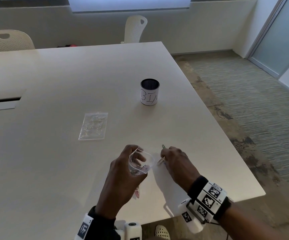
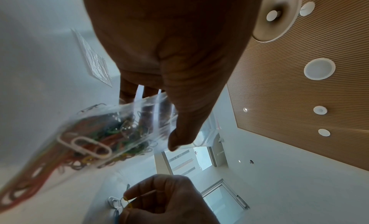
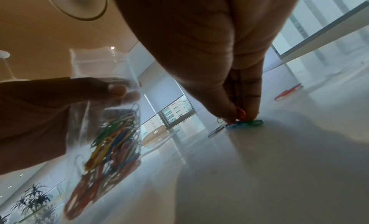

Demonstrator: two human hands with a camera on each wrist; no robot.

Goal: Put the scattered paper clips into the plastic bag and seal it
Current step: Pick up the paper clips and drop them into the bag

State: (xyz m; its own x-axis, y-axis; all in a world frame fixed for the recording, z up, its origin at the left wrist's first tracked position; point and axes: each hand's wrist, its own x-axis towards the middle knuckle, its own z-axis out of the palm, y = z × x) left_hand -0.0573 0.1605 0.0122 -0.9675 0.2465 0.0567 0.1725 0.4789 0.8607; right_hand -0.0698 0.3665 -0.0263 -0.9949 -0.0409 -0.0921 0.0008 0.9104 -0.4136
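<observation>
My left hand (image 1: 136, 154) holds a clear plastic bag (image 1: 140, 163) upright just above the table, thumb and fingers pinching its open mouth. The bag (image 2: 95, 140) holds several coloured paper clips (image 3: 111, 142). Just to its right, my right hand (image 1: 164, 154) has its fingertips down on the table and pinches paper clips. A pale clip (image 1: 160, 160) sticks out below the fingers and a green clip (image 1: 163, 146) lies at their tips. The right wrist view shows a blue clip (image 3: 232, 126) and the green clip (image 3: 254, 122) under the fingertips (image 3: 249, 112). A yellow clip (image 2: 127, 201) sits between the right fingers.
A second clear bag (image 1: 93, 126) lies flat to the left of centre. A black mesh cup (image 1: 149, 92) with a white label stands farther back. The white table (image 1: 53, 170) has its right edge close to my right wrist. Two white chairs stand behind it.
</observation>
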